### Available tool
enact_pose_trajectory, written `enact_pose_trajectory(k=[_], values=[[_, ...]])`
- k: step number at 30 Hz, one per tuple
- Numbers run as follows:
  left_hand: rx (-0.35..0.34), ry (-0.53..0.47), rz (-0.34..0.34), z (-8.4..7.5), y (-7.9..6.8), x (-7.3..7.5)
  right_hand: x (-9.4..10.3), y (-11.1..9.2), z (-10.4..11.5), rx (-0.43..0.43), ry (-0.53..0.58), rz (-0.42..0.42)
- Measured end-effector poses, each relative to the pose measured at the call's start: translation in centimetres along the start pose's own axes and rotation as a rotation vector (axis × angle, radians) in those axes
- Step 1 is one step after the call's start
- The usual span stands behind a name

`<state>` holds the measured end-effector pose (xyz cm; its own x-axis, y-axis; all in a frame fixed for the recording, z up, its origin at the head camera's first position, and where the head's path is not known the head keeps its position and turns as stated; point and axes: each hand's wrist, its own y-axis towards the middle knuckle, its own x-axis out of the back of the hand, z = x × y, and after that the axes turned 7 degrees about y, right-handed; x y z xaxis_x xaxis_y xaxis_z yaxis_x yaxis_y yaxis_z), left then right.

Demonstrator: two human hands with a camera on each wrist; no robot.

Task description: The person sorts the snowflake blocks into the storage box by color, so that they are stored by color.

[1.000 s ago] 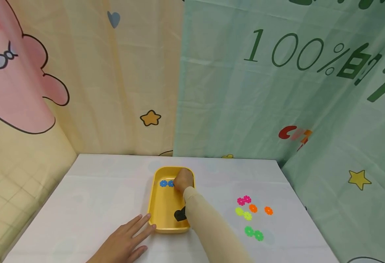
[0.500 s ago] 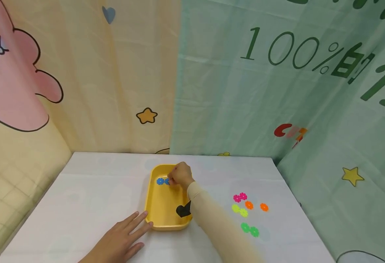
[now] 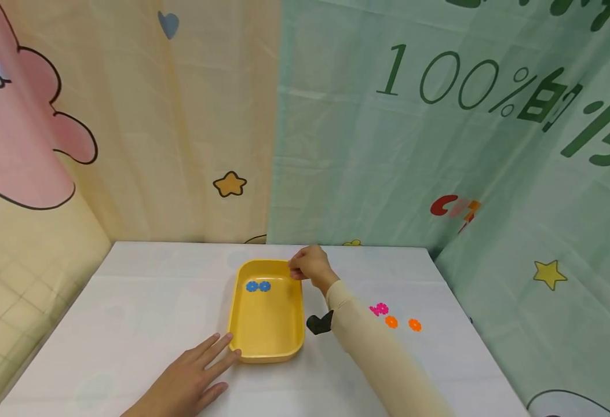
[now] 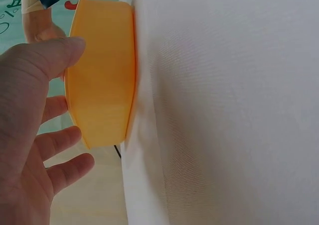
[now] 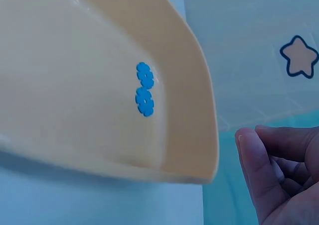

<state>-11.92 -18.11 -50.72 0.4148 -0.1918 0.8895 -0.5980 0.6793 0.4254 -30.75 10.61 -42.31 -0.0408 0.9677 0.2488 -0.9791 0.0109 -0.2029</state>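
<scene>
A yellow tray (image 3: pixel 267 327) lies on the white table. Inside it, near the far end, are two blue flower-shaped plastic discs (image 3: pixel 265 286) side by side. My left hand (image 3: pixel 190 370) has its fingers extended, the fingertips resting at the tray's near left corner; the left wrist view shows the thumb (image 4: pixel 65 53) along the tray's outer wall. My right hand (image 3: pixel 312 266) is over the far right corner of the tray. Its thumb and index fingertips come close together, the other fingers are curled, and nothing shows between them in the right wrist view.
Pink flower discs (image 3: pixel 382 308) and two orange discs (image 3: pixel 415 325) lie on the table to the right. The right sleeve (image 3: pixel 383 353) covers part of that area. Printed curtains (image 3: pixel 357 145) hang behind the table.
My right hand has let go of the blue discs and moved right, out to the tray's far right corner. The sleeve now hides the yellow and green discs. My left hand stays at the tray.
</scene>
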Motion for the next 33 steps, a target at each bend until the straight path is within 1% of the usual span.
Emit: enact_pose_trajectory(k=[5, 11, 14, 18, 21, 24, 29, 33], values=[[-0.018, 0.006, -0.03, 0.1, 0.2, 0.1, 3.3, -0.4, 0.4, -0.015, 0.026, -0.014], [-0.013, 0.003, -0.01, 0.1, 0.3, 0.2, 7.1, -1.0, -0.1, -0.031, 0.051, -0.06], [-0.018, -0.003, -0.018, 0.2, 0.3, 0.2, 8.7, -1.2, -0.7, -0.037, 0.064, -0.08], [-0.032, -0.01, -0.048, 0.4, 0.4, 0.3, 10.5, -1.8, -1.5, -0.05, 0.085, -0.098], [-0.031, -0.011, -0.059, 0.4, 0.5, 0.3, 11.5, -2.3, -2.1, -0.055, 0.086, -0.105], [-0.021, -0.019, -0.046, 0.4, 0.6, 0.4, 12.6, -2.7, -2.8, -0.063, 0.079, -0.122], [-0.007, -0.03, -0.002, 0.3, 0.6, 0.5, 14.6, -3.5, -4.4, -0.093, 0.071, -0.164], [-0.01, -0.032, -0.018, 0.5, 0.6, 0.6, 16.4, -4.2, -5.7, -0.104, 0.07, -0.207]])
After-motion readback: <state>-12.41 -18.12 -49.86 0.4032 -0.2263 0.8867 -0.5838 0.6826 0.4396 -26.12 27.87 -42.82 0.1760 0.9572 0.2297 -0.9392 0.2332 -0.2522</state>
